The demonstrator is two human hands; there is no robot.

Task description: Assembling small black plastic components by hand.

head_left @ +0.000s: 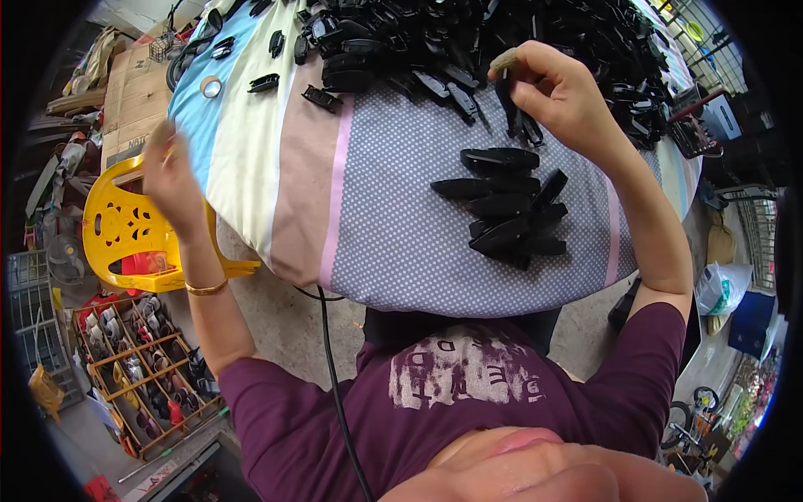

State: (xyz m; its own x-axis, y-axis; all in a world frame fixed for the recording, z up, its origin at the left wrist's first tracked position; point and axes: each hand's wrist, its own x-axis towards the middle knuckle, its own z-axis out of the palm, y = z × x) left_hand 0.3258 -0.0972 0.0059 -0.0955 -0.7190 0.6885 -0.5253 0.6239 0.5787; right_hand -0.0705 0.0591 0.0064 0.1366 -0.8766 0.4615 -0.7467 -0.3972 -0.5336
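Observation:
My right hand [559, 88] is raised at the near edge of a big heap of black plastic parts [393, 38]. Thumb and fingers are closed on a slim, elongated black plastic part [507, 105] that hangs downward; a tan cover sits on one fingertip. Below it, a small cluster of similar long black parts [502, 205] lies on the dotted cloth. Off the table's left edge, my left hand [171, 180] is lifted and smeared by motion, so its fingers cannot be made out. A bracelet circles that wrist.
A striped and dotted cloth [393, 259] covers the round-edged table. A roll of tape [211, 86] and a few loose black parts lie at its left. Beside it stand a yellow plastic chair [125, 230] and a shoe rack [142, 372]. A black cable [330, 360] runs down in front of me.

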